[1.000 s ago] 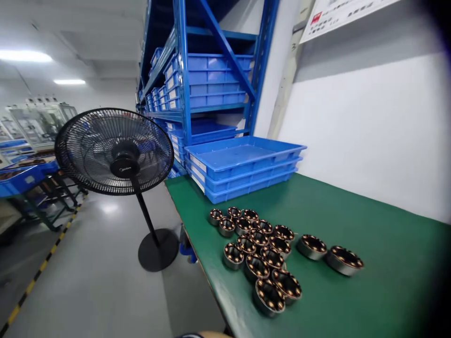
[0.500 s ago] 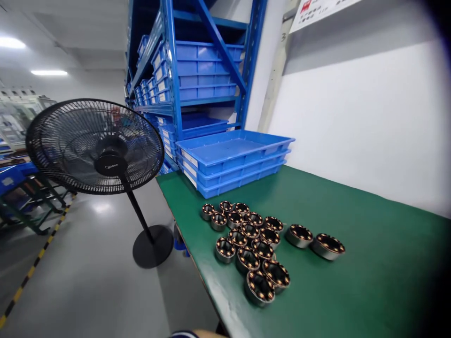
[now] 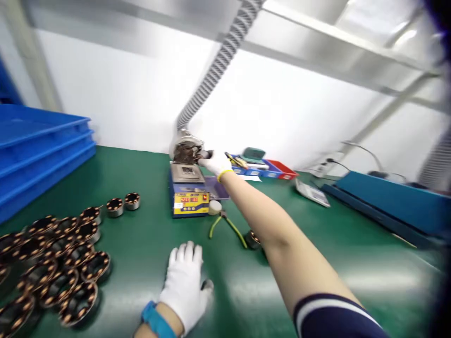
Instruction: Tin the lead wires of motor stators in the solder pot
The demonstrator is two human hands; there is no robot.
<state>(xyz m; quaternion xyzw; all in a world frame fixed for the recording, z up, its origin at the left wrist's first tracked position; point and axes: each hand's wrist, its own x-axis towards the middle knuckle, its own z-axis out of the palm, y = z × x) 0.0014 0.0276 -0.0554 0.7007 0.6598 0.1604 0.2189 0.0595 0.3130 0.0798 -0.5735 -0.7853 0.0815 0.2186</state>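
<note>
My left hand (image 3: 185,286), in a white glove with a dark thumb tip, lies palm down on the green table with its fingers stretched out. With my right arm extended, my gloved right hand (image 3: 215,162) reaches the metal hood (image 3: 186,146) behind a blue and yellow heating unit (image 3: 190,203) with red digits. Its dark fingertips are drawn together at the hood's right side; what they hold, if anything, is unclear. Green-handled pliers (image 3: 227,225) lie in front of the unit. One ring-shaped motor stator (image 3: 252,239) sits beside them, partly behind my right forearm.
Several copper-wound stators (image 3: 79,303) cover the left of the table, with two more (image 3: 114,207) apart. Blue trays (image 3: 45,162) are stacked behind them. A ridged hose (image 3: 221,61) rises from the hood. Small bins (image 3: 282,170), a scale-like device (image 3: 312,192) and a teal box (image 3: 384,206) stand rightward.
My view has swung right from the fan and shelving to the heating unit. Both gloved hands are now in view, the left on the table, the right at the hood.
</note>
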